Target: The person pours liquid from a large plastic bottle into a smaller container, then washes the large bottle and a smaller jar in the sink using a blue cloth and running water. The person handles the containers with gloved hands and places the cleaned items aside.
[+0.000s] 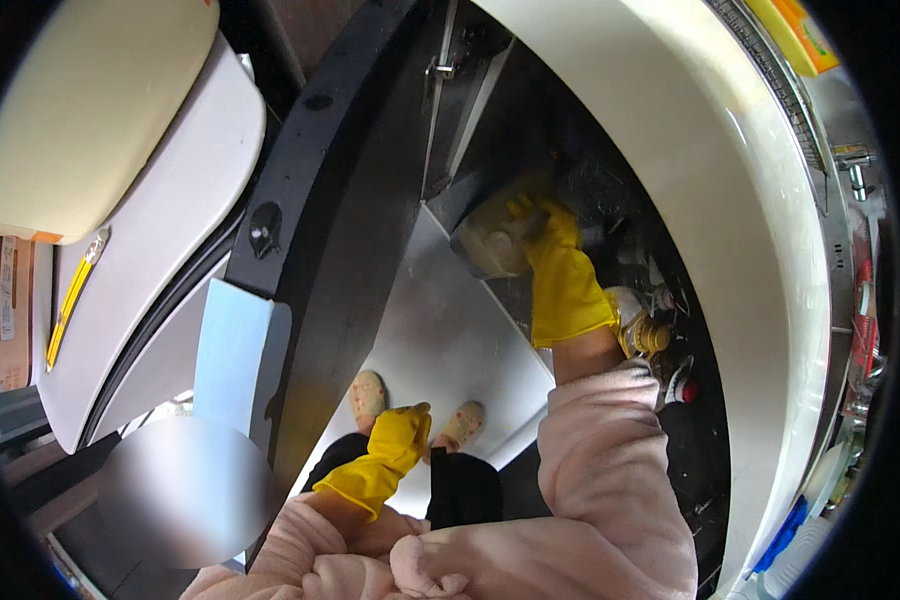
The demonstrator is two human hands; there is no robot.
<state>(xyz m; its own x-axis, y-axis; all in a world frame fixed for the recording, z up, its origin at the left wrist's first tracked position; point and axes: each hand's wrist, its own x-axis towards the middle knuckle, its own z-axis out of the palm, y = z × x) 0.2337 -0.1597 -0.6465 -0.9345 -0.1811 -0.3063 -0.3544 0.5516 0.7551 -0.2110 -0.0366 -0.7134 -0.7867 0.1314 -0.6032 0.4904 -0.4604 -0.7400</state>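
Observation:
My right hand (559,262), in a yellow rubber glove, reaches into a dark open space under the pale curved counter. Its fingers are at a dim, smoky-looking container (487,244) with a rounded shape on it; blur and shadow hide whether they grip it. Just beside the glove's cuff lies a clear plastic bottle with a yellow cap (651,337). Closer to my body, my left hand (401,442), in a matching glove, hangs above the floor between my slippers, fingers curled, with nothing visible in them.
A long dark panel (330,225) runs along the left, with a light blue piece (232,352) at its edge. The pale counter (750,262) curves along the right. A red-capped item (686,391) lies in the dark space. Metal hinges or rails (442,71) are above.

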